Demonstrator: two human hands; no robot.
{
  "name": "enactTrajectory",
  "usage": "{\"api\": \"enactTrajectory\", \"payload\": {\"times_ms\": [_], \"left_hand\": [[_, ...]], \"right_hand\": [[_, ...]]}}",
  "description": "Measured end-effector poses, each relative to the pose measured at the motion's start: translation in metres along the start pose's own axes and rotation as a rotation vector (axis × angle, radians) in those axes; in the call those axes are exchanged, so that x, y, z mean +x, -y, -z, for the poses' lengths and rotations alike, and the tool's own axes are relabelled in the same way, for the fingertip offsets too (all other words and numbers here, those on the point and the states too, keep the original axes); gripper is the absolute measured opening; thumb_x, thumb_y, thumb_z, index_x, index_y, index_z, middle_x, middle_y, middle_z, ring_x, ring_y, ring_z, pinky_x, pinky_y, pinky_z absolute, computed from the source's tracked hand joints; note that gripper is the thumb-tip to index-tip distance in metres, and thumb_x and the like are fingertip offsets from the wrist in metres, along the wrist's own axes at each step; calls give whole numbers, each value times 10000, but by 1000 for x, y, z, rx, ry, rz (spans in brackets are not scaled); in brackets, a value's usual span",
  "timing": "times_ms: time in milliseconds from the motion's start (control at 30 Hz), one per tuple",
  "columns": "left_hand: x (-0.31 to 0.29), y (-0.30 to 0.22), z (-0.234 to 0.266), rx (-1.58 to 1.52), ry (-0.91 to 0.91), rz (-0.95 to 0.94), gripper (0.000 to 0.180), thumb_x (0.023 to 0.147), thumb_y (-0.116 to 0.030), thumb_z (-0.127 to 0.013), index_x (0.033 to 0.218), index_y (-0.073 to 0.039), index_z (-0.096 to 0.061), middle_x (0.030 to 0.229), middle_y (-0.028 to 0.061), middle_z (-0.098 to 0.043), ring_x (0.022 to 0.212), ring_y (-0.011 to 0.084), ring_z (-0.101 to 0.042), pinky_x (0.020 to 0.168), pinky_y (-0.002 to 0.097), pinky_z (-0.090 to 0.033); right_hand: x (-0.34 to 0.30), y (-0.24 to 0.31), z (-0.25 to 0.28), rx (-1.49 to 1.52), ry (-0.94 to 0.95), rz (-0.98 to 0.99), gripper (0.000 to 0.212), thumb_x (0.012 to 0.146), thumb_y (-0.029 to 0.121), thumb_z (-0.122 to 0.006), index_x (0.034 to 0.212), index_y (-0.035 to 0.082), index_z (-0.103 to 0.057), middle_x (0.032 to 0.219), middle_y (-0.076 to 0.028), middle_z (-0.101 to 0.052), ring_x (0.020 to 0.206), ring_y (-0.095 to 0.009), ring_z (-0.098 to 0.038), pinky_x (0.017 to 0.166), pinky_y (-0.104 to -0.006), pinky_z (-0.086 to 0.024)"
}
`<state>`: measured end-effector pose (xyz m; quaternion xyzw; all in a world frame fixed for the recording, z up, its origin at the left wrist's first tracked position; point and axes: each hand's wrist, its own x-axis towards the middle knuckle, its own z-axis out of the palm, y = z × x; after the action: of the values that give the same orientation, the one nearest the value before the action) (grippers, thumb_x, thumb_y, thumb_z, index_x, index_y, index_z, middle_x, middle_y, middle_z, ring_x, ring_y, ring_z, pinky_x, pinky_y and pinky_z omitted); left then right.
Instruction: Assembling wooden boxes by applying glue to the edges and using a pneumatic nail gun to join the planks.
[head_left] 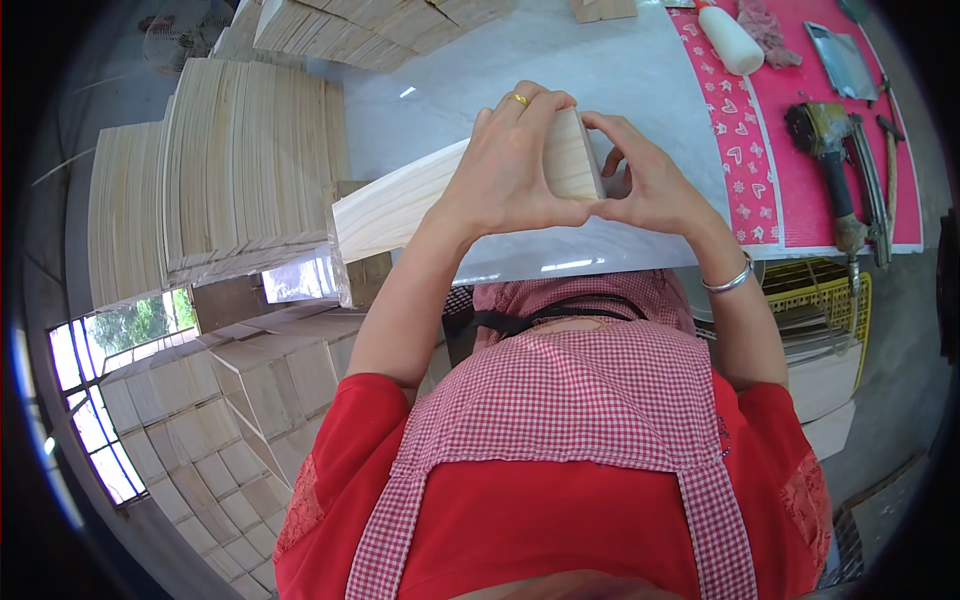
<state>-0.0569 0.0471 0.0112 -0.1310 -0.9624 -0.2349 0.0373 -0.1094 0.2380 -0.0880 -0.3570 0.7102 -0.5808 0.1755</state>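
Observation:
A long, pale wooden block-shaped piece (403, 203) lies slantwise over the table's near side; whether it is solid or a hollow box I cannot tell. My left hand (512, 163), with a gold ring, spans its right part, thumb along the near edge and fingers over the far edge. At the right end, my right hand (648, 178) curves its thumb and forefinger around the end face, fingertips touching the corners. Both thumbs nearly meet at the near corner. My left hand hides the middle of the piece.
Tall stacks of thin wooden boards (250, 160) stand left, more boards (370, 30) behind. On a pink cloth (790, 180) at right lie a nail gun (830, 165), a hammer (890, 150) and a white bottle (730, 40). Wooden boxes (215, 440) are piled lower left; a yellow crate (825, 290) stands lower right.

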Motion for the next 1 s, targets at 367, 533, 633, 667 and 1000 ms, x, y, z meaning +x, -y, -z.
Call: {"api": "enactTrajectory", "payload": {"times_ms": [367,533,633,667,1000], "left_hand": [[1,1,-1,9,10,6,822,500,-350,-843,1192,-5,-563,1126,157,-569,1038,335,-570,878,411,-413],[1,3,-2,1,9,7,818,499,-342,-838,1192,-6,-562,1124,157,-567,1036,336,-570,876,409,-412],[2,3,-2,-1,12,3,817,498,-339,-835,1192,-6,-561,1122,157,-566,1037,337,-569,874,409,-412],[2,3,-2,1,14,0,818,498,-338,-833,1193,-5,-559,1121,157,-565,1038,338,-569,873,410,-411],[5,2,-4,29,57,33,836,501,-345,-832,1199,8,-538,1110,161,-561,1036,334,-569,871,414,-408]], "right_hand": [[0,2,2,-29,14,-7,956,630,121,-836,1475,105,-389,1367,-87,-508,849,-209,-591,738,-313,-540],[0,0,2,-31,12,7,953,631,118,-837,1474,102,-392,1365,-90,-508,848,-215,-589,742,-314,-542],[1,3,3,-37,19,-2,953,631,116,-838,1473,101,-393,1367,-93,-507,849,-218,-589,743,-314,-542],[1,3,3,-40,22,-7,953,631,116,-838,1473,100,-393,1368,-95,-506,850,-219,-588,744,-315,-542],[-8,10,-5,-9,-65,18,914,657,115,-835,1461,62,-404,1359,-125,-514,945,-257,-595,830,-343,-535]]}}
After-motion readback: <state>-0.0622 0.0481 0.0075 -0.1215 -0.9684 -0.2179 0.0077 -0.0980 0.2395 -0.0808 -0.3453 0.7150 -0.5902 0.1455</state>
